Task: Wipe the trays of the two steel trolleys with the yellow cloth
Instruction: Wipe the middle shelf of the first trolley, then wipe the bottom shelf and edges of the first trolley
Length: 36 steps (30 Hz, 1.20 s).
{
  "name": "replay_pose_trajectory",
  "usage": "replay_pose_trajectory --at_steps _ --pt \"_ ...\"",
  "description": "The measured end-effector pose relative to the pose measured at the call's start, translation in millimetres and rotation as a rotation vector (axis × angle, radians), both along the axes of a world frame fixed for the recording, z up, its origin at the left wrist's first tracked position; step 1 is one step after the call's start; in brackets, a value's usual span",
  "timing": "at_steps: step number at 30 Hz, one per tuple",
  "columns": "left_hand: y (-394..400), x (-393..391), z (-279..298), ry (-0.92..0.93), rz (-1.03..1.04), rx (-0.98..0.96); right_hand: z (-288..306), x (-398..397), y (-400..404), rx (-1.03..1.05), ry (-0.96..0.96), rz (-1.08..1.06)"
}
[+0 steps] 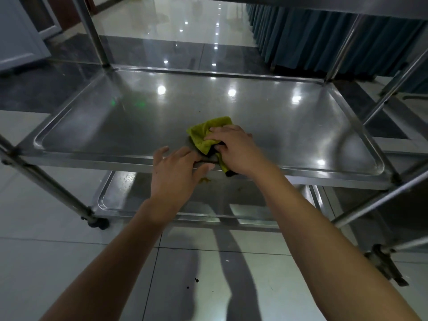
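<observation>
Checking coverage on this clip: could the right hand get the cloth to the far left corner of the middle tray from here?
Probably yes. The right hand holds the cloth near the front edge of the middle tray, nothing lies on the steel between it and the far left corner, and the left hand sits at the front rim, clear of that path.

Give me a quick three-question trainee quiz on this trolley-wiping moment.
1. True or false: the yellow cloth lies on the middle tray.
2. Which hand grips the cloth: A) left hand B) right hand?
3. Fill in: crumbs and a yellowish smear show on the ____ tray.

Key: 1 true. 2 B. 3 bottom.
</observation>
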<state>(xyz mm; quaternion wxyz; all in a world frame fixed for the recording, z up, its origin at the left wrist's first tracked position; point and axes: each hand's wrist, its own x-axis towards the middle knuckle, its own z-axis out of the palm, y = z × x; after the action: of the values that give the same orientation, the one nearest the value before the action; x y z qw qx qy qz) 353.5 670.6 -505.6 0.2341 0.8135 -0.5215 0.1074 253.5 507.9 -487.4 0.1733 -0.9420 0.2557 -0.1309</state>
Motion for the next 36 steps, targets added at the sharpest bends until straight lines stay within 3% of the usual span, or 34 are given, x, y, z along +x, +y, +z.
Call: replay_pose_trajectory --at_steps 11,16,26,36 --pt "9.0 6.1 9.7 0.014 -0.119 0.027 9.5 -98.6 55.9 -0.103 -0.143 0.006" --pt "28.5 -11.2 14.3 -0.048 -0.206 -0.075 1.6 -112.7 92.7 -0.242 -0.275 0.062" --pt "83.1 -11.9 -14.9 -0.09 -0.223 -0.141 -19.9 -121.0 124.9 -0.27 -0.224 0.096" --pt "108.3 8.2 -43.5 0.119 -0.08 0.215 -72.7 -75.8 134.6 -0.048 -0.215 -0.047"
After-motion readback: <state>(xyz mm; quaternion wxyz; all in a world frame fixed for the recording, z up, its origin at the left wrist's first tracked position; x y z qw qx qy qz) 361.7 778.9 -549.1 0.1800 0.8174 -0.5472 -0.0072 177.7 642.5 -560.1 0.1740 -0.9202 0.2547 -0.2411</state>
